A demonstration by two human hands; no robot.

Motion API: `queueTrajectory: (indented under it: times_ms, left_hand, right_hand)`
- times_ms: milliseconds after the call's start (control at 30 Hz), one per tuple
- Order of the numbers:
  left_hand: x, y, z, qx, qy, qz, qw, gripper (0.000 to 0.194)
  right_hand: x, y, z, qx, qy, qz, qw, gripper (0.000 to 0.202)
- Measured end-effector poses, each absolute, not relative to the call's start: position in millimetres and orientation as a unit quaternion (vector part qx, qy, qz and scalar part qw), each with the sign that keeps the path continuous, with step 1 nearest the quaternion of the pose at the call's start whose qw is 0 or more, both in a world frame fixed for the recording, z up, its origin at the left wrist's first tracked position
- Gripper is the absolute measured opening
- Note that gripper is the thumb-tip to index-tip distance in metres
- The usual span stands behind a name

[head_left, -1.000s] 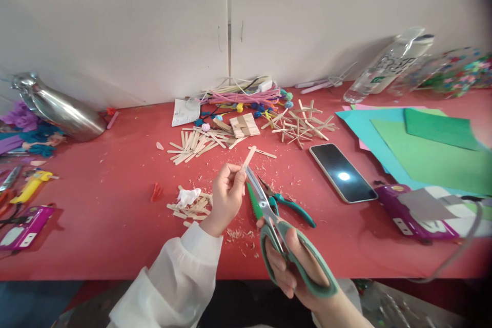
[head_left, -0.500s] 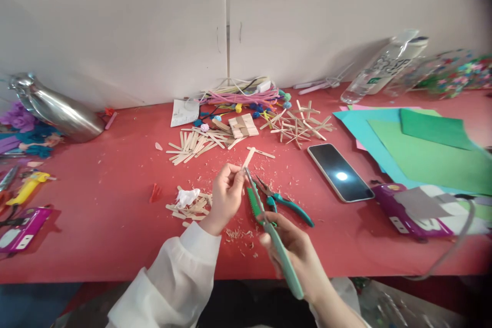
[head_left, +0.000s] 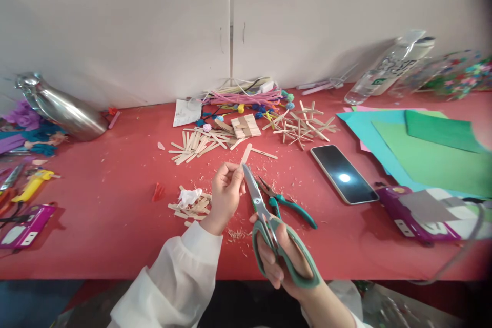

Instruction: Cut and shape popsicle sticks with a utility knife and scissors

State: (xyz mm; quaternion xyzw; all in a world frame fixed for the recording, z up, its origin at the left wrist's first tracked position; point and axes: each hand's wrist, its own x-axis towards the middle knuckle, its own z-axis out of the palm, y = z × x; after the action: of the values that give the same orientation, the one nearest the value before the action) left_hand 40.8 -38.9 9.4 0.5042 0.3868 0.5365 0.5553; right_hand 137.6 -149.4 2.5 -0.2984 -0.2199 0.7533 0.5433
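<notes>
Between thumb and fingers, my left hand (head_left: 227, 189) pinches a wooden craft stick (head_left: 246, 154) that points up and away from me. My right hand (head_left: 282, 259) has its fingers through the green handles of a pair of scissors (head_left: 258, 196). The scissor tips meet the stick right beside my left fingertips; the blades look nearly closed. Just beyond the scissors lie teal-handled pliers (head_left: 294, 210), partly hidden. Small wood shavings (head_left: 238, 236) are scattered on the red table around and below my hands.
Craft sticks (head_left: 198, 146), a bound stick bundle (head_left: 246, 126) and joined stick stars (head_left: 303, 125) lie behind. A phone (head_left: 344, 174), coloured paper (head_left: 415, 148) and purple device (head_left: 415, 215) are right. Cut sticks with white tissue (head_left: 189, 197) lie left; a steel jug (head_left: 63, 107) stands farther left.
My right hand has rolled the scissors from edge-on to flat, so both handle loops show. The left hand still pinches the stick in about the same place; the view has shifted slightly.
</notes>
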Motion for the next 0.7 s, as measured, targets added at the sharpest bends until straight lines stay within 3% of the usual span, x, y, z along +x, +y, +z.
queueTrajectory:
  times_ms: [433,700]
  left_hand:
    - [32,-34,13,0.56,0.378,0.507,0.535,0.019]
    - [33,-32,8,0.526,0.349,0.503,0.591,0.017]
  right_hand:
    - [159,-152,-3,-0.26,-0.231,0.788,0.508,0.043]
    - [160,-152,-9,-0.255,-0.251,0.782,0.51,0.044]
